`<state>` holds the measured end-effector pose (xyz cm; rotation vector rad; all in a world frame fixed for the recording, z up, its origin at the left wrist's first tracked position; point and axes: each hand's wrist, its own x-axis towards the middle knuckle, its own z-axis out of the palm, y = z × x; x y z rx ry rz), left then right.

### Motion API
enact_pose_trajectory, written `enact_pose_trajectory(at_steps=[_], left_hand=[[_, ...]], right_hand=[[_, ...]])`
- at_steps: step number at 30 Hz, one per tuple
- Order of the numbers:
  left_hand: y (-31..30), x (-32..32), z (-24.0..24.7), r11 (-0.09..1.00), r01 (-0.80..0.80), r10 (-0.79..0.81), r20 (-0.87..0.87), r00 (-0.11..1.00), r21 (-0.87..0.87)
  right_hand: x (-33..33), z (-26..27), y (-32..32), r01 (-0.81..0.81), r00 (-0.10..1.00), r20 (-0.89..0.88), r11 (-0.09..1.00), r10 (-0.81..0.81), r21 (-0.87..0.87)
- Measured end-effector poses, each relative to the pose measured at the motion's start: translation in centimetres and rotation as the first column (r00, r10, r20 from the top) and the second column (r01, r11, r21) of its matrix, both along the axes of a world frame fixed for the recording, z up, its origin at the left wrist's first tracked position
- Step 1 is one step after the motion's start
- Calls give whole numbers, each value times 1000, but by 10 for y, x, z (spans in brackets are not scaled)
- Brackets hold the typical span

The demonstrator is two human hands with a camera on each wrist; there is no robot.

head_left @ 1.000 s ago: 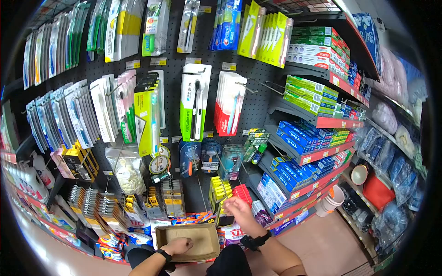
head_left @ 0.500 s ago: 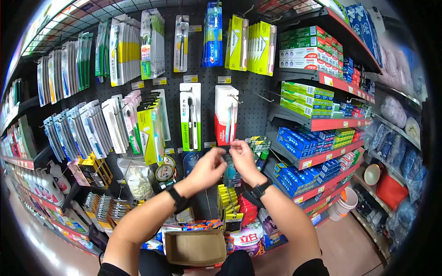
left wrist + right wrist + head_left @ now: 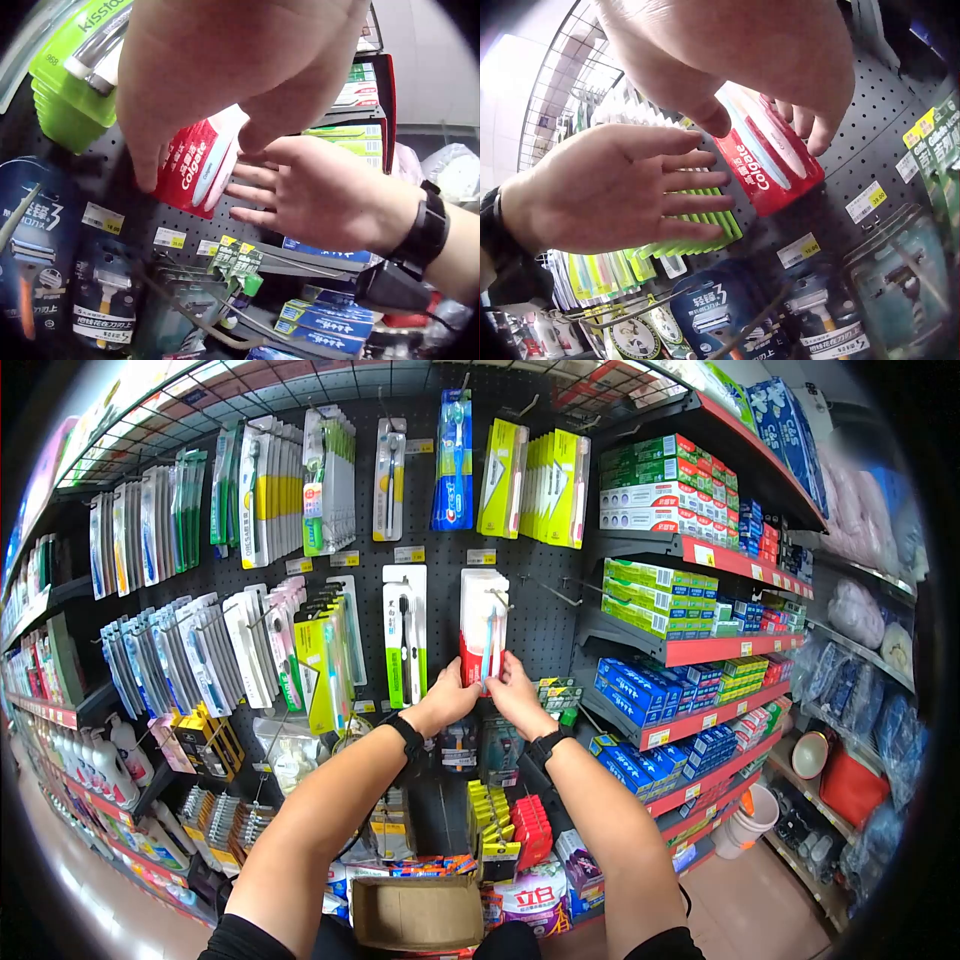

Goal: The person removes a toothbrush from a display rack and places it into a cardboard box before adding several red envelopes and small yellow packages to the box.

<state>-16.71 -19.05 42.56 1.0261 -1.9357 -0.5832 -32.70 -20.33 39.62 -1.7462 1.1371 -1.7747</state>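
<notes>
Left hand [image 3: 446,700] and right hand [image 3: 518,698], fingers extended, flank Colgate packs [image 3: 477,618], likely light, stiff, slick, best gripped by side edges.

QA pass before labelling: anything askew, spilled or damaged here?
No spill or damage visible. The Colgate toothbrush packs between the left hand and right hand hang about straight. Only the open cardboard box, low in the head view, looks slightly odd: plain brown, seemingly not display stock.
</notes>
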Motion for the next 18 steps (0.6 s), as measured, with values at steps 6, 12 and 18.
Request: enact_pose_trajectory(at_steps=[6, 12, 18], left_hand=[[-8, -4, -12, 985, 170, -154, -278, 948, 35], [17, -1, 0, 997, 73, -68, -272, 960, 8], [39, 5, 11, 989, 145, -123, -343, 931, 39]], right_hand=[[1, 6, 11, 65, 998, -32, 994, -63, 92], [3, 11, 29, 21, 995, 93, 998, -26, 57], [5, 19, 54, -114, 982, 163, 989, 97, 99]])
